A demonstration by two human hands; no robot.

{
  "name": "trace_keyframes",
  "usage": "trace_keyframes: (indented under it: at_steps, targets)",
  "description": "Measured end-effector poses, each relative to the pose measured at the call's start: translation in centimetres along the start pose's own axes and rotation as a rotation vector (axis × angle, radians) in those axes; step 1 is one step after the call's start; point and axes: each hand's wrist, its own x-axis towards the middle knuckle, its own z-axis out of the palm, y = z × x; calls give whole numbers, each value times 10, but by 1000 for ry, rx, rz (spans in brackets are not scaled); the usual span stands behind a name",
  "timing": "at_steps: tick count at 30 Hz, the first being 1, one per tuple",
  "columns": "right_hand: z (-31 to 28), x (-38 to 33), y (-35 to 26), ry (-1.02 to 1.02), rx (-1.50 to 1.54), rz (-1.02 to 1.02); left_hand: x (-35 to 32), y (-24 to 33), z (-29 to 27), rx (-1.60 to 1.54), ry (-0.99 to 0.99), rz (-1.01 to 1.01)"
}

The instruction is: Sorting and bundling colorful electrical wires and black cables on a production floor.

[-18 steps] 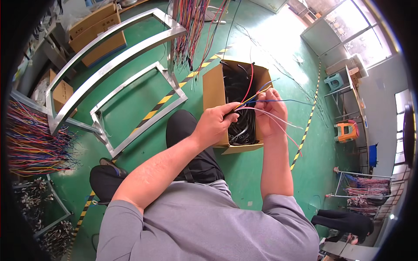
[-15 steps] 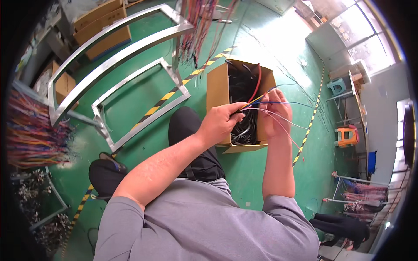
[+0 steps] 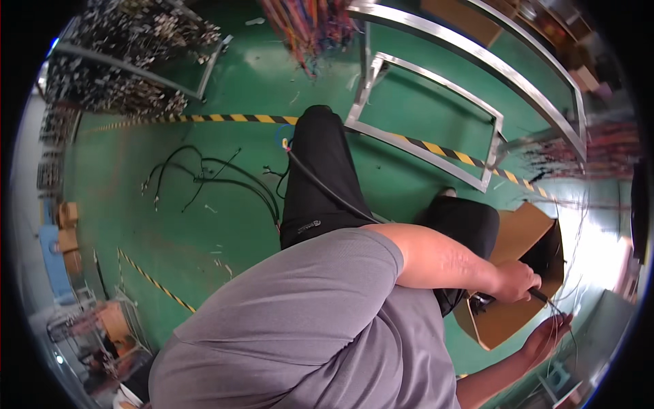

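Note:
My left hand [image 3: 516, 281] is wrapped round a black cable [image 3: 538, 295] above the open cardboard box [image 3: 501, 334], at the right of the view. Thin wires [image 3: 557, 310] fan out of the cable's end. My right hand [image 3: 547, 335] is just beyond the box, its fingers curled in at these wires; the fingertips are small and partly blurred. Dark cables [image 3: 545, 252] lie inside the box, partly hidden by my left hand and the flap. Another black cable [image 3: 320, 183] with a yellow piece at its tip lies along my left thigh.
Black cables with several branches [image 3: 231, 178] lie on the green floor to the left. A metal frame [image 3: 436, 153] stands ahead, across yellow-black floor tape [image 3: 235, 118]. Hanging bundles of coloured wires [image 3: 310, 27] and a rack of dark harnesses [image 3: 136, 61] are further off.
My view has swung left, so the box and both hands now appear at the lower right. The left hand still grips the cable; the right stays by the loose wires.

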Motion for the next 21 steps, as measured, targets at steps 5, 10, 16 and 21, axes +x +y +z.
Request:
trace_keyframes:
  at_steps: [5, 10, 16, 21]
  targets:
    - [-31, 33, -30, 1, 102, 73, -23, -13, -30, 201, -162, 22]
    - [-65, 33, -35, 91, -138, -116, -108, -32, -113, 448, -401, -10]
    - [-67, 28, -40, 172, -231, -162, -277, -69, -201, 764, -268, -247]
    - [-123, 39, -104, 610, -314, -349, -302, -60, -208, 711, -148, -410]
